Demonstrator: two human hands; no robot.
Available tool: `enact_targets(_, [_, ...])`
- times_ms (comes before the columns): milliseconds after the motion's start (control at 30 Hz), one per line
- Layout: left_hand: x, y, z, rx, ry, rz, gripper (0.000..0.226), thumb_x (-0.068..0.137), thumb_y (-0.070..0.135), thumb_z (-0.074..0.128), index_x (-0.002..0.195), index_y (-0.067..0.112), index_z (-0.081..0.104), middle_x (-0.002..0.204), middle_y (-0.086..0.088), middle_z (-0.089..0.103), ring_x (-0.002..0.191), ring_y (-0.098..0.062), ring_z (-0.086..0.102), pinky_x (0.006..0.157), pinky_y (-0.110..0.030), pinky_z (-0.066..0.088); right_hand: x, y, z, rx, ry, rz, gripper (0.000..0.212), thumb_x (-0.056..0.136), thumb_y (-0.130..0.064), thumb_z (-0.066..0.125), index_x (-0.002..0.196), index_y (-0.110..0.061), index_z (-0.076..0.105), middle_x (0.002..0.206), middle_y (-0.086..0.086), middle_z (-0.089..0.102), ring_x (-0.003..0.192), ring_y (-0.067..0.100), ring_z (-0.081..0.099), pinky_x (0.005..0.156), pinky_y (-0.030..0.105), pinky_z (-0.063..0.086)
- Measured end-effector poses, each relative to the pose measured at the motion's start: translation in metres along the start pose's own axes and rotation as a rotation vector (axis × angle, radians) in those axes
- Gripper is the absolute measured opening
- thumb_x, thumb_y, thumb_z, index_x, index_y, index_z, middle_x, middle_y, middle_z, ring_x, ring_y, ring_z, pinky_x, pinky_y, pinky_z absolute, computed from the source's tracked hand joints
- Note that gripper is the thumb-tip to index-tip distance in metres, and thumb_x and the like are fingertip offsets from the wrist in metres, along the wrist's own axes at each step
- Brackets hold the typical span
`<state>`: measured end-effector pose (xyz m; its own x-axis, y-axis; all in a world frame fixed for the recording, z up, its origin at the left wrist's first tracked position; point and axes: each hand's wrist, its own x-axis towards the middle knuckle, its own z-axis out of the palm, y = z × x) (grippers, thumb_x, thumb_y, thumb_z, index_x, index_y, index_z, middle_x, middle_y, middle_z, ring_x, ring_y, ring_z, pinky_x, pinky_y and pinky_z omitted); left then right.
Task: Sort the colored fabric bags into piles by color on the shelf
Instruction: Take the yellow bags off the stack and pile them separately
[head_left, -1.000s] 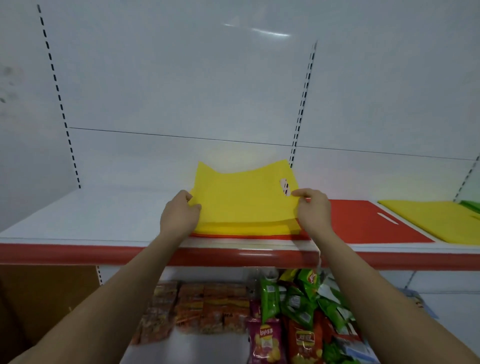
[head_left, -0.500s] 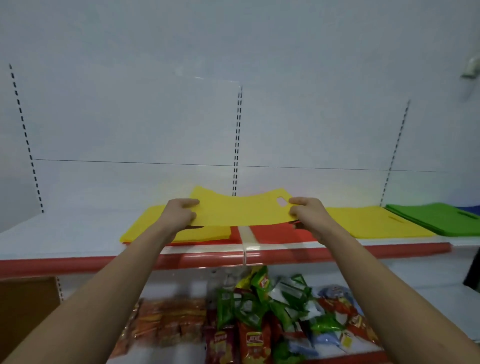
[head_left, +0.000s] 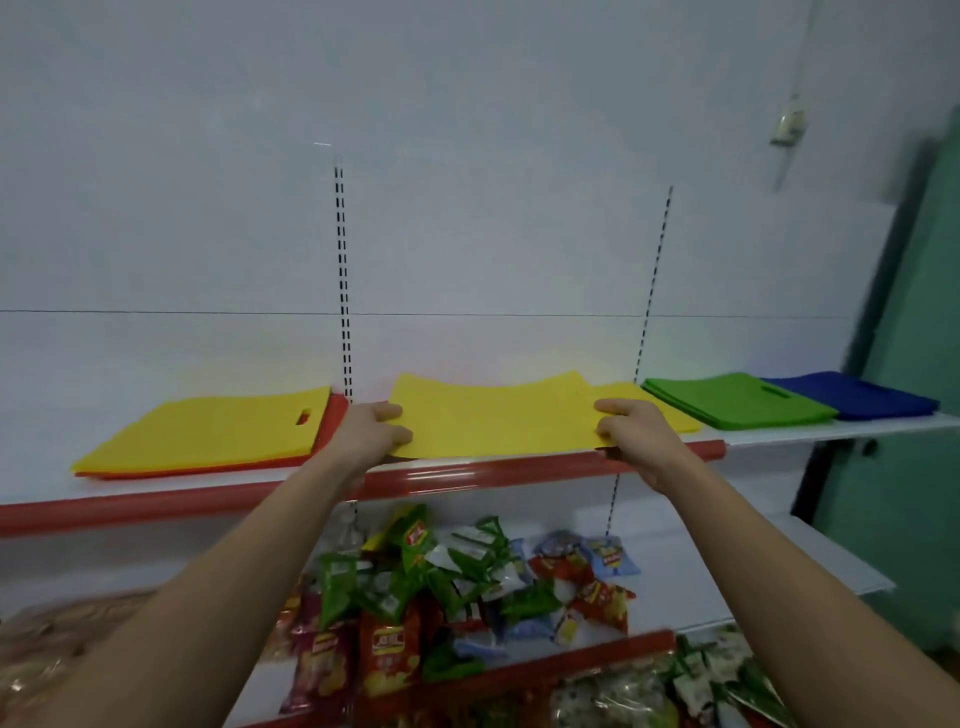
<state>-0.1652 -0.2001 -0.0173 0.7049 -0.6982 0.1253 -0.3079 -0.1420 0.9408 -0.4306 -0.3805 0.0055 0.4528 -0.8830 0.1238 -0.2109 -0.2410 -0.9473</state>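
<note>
I hold a flat yellow fabric bag (head_left: 493, 415) by its two side edges just above the white shelf (head_left: 831, 431). My left hand (head_left: 371, 434) pinches its left edge and my right hand (head_left: 631, 431) pinches its right edge. Beneath and behind its right side lies a yellow pile (head_left: 670, 410). On the left sits a mixed stack (head_left: 208, 431) with a yellow bag on top and red bags (head_left: 332, 415) showing beneath it. A green pile (head_left: 732, 400) and a blue pile (head_left: 852, 395) lie further right.
The shelf has a red front lip (head_left: 467, 475) and a white back panel with slotted uprights (head_left: 343, 280). Below it, a lower shelf is heaped with snack packets (head_left: 447, 587). A green door or panel (head_left: 924, 364) stands at the far right.
Both hands have carried the yellow bag to the right, away from the mixed stack and over toward the yellow pile. The view has swung right, bringing the blue pile into sight.
</note>
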Motion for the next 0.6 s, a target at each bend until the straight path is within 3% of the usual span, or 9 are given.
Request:
enact_targets(100, [0.007, 0.004, 0.034, 0.028, -0.032, 0.012, 0.055, 0.086, -0.002, 0.068, 0.138, -0.001, 0.051, 0.141, -0.017, 0.051, 0.109, -0.021, 0.053, 0.099, -0.033, 0.046, 0.010, 0.023, -0.028, 0.002, 0.014, 0.029, 0.043, 0.093, 0.004, 0.049, 0.135, -0.003, 0.052, 0.120, 0.027, 0.054, 0.085, 0.033, 0.047, 0.066, 0.040, 0.045])
enact_targets(233, [0.020, 0.006, 0.082, 0.021, -0.076, 0.019, 0.056, 0.087, 0.001, 0.068, 0.140, 0.003, 0.050, 0.141, -0.014, 0.051, 0.110, -0.019, 0.053, 0.097, -0.028, 0.043, 0.026, 0.052, -0.060, 0.037, 0.032, 0.099, 0.044, 0.094, 0.006, 0.048, 0.138, -0.001, 0.049, 0.092, 0.012, 0.051, 0.080, 0.028, 0.045, 0.068, 0.040, 0.051])
enact_targets(367, [0.038, 0.005, 0.125, -0.029, -0.109, 0.037, 0.059, 0.087, 0.000, 0.068, 0.142, 0.001, 0.047, 0.136, -0.013, 0.054, 0.105, -0.020, 0.058, 0.088, -0.027, 0.046, 0.050, 0.077, -0.086, 0.060, 0.063, 0.132, 0.044, 0.093, 0.008, 0.048, 0.137, 0.002, 0.049, 0.089, 0.007, 0.049, 0.074, 0.024, 0.046, 0.059, 0.033, 0.049])
enact_targets(433, [0.053, 0.008, 0.141, -0.040, -0.137, 0.040, 0.061, 0.086, -0.002, 0.068, 0.143, 0.001, 0.046, 0.138, -0.011, 0.053, 0.104, -0.021, 0.060, 0.085, -0.029, 0.052, 0.064, 0.088, -0.096, 0.043, 0.063, 0.147, 0.044, 0.093, 0.008, 0.048, 0.137, 0.002, 0.049, 0.092, 0.009, 0.051, 0.072, 0.023, 0.046, 0.057, 0.031, 0.048])
enact_targets(500, [0.070, 0.011, 0.158, -0.085, -0.178, 0.030, 0.063, 0.086, -0.007, 0.065, 0.144, -0.001, 0.042, 0.141, -0.014, 0.049, 0.094, -0.021, 0.063, 0.072, -0.030, 0.060, 0.084, 0.094, -0.107, 0.026, 0.065, 0.143, 0.044, 0.093, 0.008, 0.048, 0.137, 0.001, 0.049, 0.096, 0.009, 0.052, 0.073, 0.024, 0.048, 0.058, 0.031, 0.048])
enact_targets(600, [0.094, 0.016, 0.185, -0.070, -0.195, 0.048, 0.065, 0.084, -0.011, 0.064, 0.144, -0.001, 0.042, 0.140, -0.013, 0.046, 0.074, -0.015, 0.064, 0.055, -0.019, 0.055, 0.122, 0.103, -0.122, -0.034, 0.082, 0.104, 0.045, 0.091, 0.007, 0.049, 0.135, 0.000, 0.051, 0.120, 0.013, 0.054, 0.085, 0.026, 0.053, 0.070, 0.038, 0.048])
